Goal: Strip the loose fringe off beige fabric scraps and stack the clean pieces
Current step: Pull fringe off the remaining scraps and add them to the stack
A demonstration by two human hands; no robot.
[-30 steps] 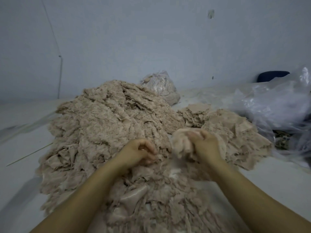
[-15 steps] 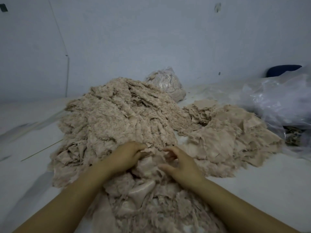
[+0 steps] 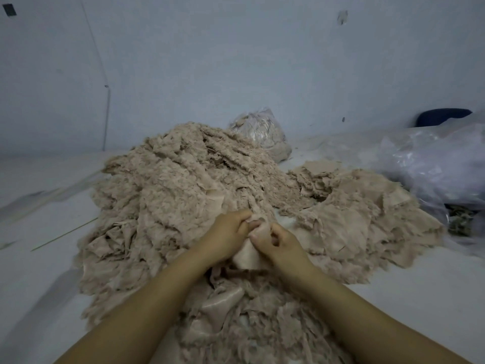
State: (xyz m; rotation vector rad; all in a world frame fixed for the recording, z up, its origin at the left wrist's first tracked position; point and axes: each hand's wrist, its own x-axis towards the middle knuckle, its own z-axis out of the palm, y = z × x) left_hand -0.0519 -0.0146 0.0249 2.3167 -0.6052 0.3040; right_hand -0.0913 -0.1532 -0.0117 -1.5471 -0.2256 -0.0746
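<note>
both hands, left hand (image 3: pixel 227 233) and right hand (image 3: pixel 278 242), pinch one beige scrap (image 3: pixel 248 254) mid-frame, against the big fringed pile (image 3: pixel 168 185).

Fringed heap (image 3: pixel 168 195) left — stripped stack (image 3: pixel 367 222) right, plastic bag (image 3: pixel 262 132) behind.

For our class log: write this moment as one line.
left hand: pinching scrap | right hand: pinching same scrap | over fringed pile
</note>
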